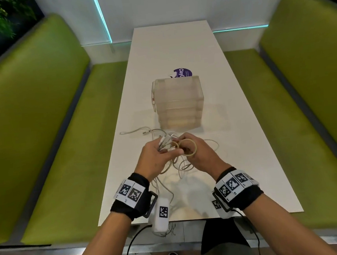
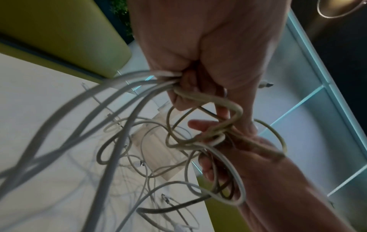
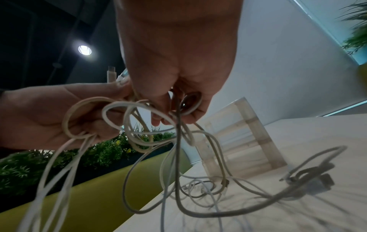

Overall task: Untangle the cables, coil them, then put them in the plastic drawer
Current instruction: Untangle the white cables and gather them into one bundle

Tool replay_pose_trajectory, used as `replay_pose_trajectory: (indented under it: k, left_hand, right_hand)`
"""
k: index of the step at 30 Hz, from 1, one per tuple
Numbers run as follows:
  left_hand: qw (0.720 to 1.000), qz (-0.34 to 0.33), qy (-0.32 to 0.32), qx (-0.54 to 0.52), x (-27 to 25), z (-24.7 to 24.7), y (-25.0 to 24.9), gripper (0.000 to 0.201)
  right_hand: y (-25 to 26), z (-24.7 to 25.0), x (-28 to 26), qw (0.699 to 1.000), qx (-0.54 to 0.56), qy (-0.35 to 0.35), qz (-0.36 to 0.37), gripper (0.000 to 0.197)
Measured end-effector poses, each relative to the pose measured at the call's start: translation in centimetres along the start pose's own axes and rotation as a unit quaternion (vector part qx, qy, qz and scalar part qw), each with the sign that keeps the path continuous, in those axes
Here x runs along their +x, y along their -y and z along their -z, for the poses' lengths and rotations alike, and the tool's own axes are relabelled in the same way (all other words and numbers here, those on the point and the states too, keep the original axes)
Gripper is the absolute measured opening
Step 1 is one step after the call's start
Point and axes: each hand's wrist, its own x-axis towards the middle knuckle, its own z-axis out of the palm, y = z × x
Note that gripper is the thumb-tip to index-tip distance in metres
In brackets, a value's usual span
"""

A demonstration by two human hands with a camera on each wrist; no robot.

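A tangle of white and beige cables (image 1: 175, 165) hangs from both hands above the near half of the white table (image 1: 237, 141). My left hand (image 1: 156, 155) grips a bundle of cable strands and plugs (image 2: 158, 78). My right hand (image 1: 194, 151) pinches a beige cable loop (image 1: 189, 147) just right of the left hand; in the right wrist view its fingers (image 3: 178, 100) hold looped strands. Loose cable ends (image 1: 135, 131) trail on the table to the left. The translucent plastic drawer unit (image 1: 178, 101) stands behind the hands, its drawers closed.
A purple round sticker (image 1: 183, 72) lies on the table behind the drawer unit. Green padded benches (image 1: 51, 138) run along both sides of the table. More cable ends (image 3: 309, 177) lie on the tabletop near the drawer. The table's near edge (image 1: 193, 219) is below my wrists.
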Motion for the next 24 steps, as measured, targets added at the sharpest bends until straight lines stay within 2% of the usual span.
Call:
replay_pose_trajectory:
  k: [2, 6, 10, 14, 17, 19, 21, 24]
  left_hand:
    - [1.000, -0.003, 0.000, 0.007, -0.1, -0.4, -0.1, 0.022]
    - [0.999, -0.026, -0.022, 0.023, -0.3, -0.7, 0.3, 0.020]
    - [0.998, 0.014, -0.054, -0.037, -0.6, -0.2, -0.3, 0.008]
    - [0.997, 0.064, -0.022, 0.025, 0.0, 0.1, -0.3, 0.036]
    - [0.991, 0.082, 0.014, 0.101, 0.5, 0.3, -0.3, 0.038]
    - [0.987, 0.079, 0.014, 0.141, 0.5, 0.5, -0.3, 0.036]
    - [0.984, 0.082, -0.005, 0.155, 0.6, 0.9, -0.1, 0.030]
    - [0.984, 0.090, -0.034, 0.152, 0.7, 1.7, 0.3, 0.021]
  right_hand:
    - [0.1, -0.2, 0.0, 1.000, 0.007, -0.003, -0.019, 0.016]
    - [0.3, -0.1, 0.0, 0.995, 0.070, -0.042, -0.056, 0.025]
    - [0.5, 0.3, -0.2, 0.992, 0.104, -0.058, -0.050, 0.020]
    - [0.5, 0.1, -0.5, 0.995, 0.071, -0.063, -0.010, 0.020]
    - [0.6, -0.3, -0.8, 0.996, 0.060, -0.060, 0.038, 0.026]
    - [0.5, -0.6, -0.8, 0.996, 0.049, -0.057, 0.055, 0.030]
    - [0.0, -0.5, -0.7, 0.997, 0.039, -0.055, 0.045, 0.022]
    - [-1.2, -0.1, -0.6, 0.999, 0.010, -0.049, -0.019, 0.015]
